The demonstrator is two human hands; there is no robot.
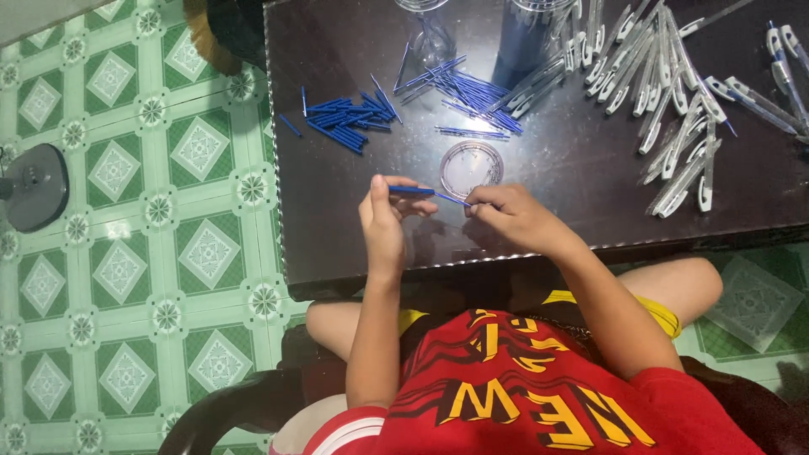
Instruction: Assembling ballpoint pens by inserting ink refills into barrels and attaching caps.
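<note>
1. A grey fan base (34, 187) sits on the green tiled floor (152, 253), far out at 9 o'clock from the hands.
2. A pile of short blue tubes (341, 118) lies on the dark table (573, 168), at 11 o'clock from the left hand.
3. The left hand (386, 221) is over the near edge of the table. Its fingers are pinched shut on the thick blue end of a pen refill (421, 193).
4. The pen refill lies flat between the two hands, just above the table. Its thin tip points toward 3 o'clock.
5. A small clear round lid (471, 167) rests on the table at 12 o'clock from the refill, close to it.
6. A bunch of long thin blue refills (468, 93) lies farther up, at 12 o'clock from the lid.
7. The right hand (512, 217) is curled, with its fingertips closed on the thin tip of the refill.
8. A big heap of clear and white pen bodies (666, 93) is spread at 1 o'clock from the right hand, well apart from it.
</note>
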